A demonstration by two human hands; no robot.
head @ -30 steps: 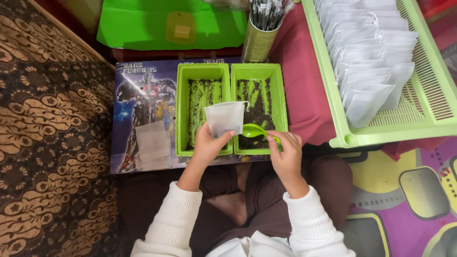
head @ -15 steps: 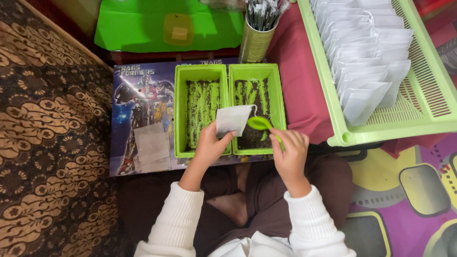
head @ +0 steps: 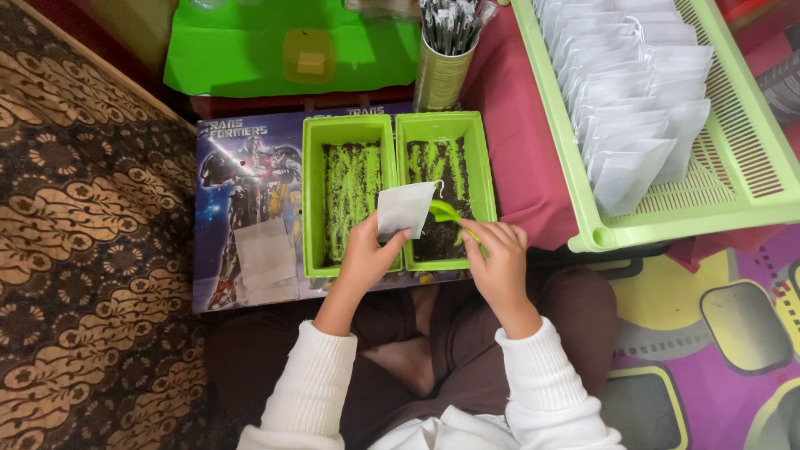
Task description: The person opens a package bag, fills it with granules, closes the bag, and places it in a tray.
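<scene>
My left hand (head: 364,254) holds a small white paper bag (head: 406,210) over two light green trays (head: 392,133) that stand side by side. Both trays hold dark loose crumbs with bare green streaks. My right hand (head: 498,254) grips a light green scoop (head: 448,214) whose bowl sits right at the bag's open edge, above the right tray. Both arms wear white knitted sleeves. My crossed legs in dark trousers lie below the trays.
The trays rest on a flat printed box (head: 250,200). A tin of dark sticks (head: 442,71) stands behind them. A large green basket (head: 733,200) at the right holds several white paper bags. A green sheet (head: 250,58) lies at the back. Patterned carpet (head: 83,250) lies at the left.
The bag has tilted and shifted right over the seam between the trays. The scoop has come up from the right tray to the bag's opening.
</scene>
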